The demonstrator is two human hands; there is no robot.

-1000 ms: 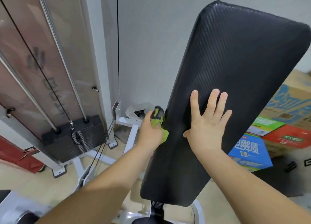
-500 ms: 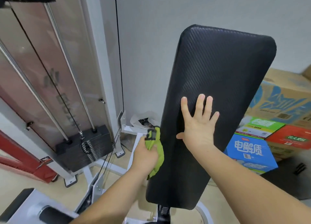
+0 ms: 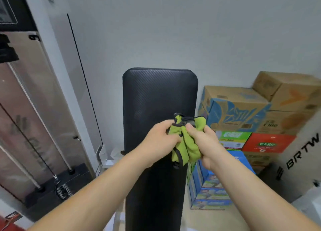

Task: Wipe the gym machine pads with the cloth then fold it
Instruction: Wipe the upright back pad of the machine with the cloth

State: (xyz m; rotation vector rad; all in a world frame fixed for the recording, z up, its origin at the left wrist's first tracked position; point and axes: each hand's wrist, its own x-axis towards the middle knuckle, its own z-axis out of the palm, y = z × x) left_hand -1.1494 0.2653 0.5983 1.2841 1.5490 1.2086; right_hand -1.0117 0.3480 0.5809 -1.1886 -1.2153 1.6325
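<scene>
A long black textured back pad (image 3: 156, 95) stands upright in the middle of the view. In front of its right half I hold a bunched green cloth (image 3: 186, 144) with dark trim. My left hand (image 3: 161, 142) grips the cloth's left side and my right hand (image 3: 206, 144) grips its right side, thumb on top. The cloth hangs crumpled between both hands, away from the pad's surface. A green tag dangles below it.
A weight stack (image 3: 52, 184) with cable and guide rods sits behind a clear shield at the left. Stacked cardboard boxes (image 3: 243, 112) fill the right side against the grey wall. A large white box (image 3: 298, 161) with black letters leans at the far right.
My right hand left the pad and joined the left on the cloth. The cloth came off the pad's left edge to the front. The view pulled back and the pad now looks upright.
</scene>
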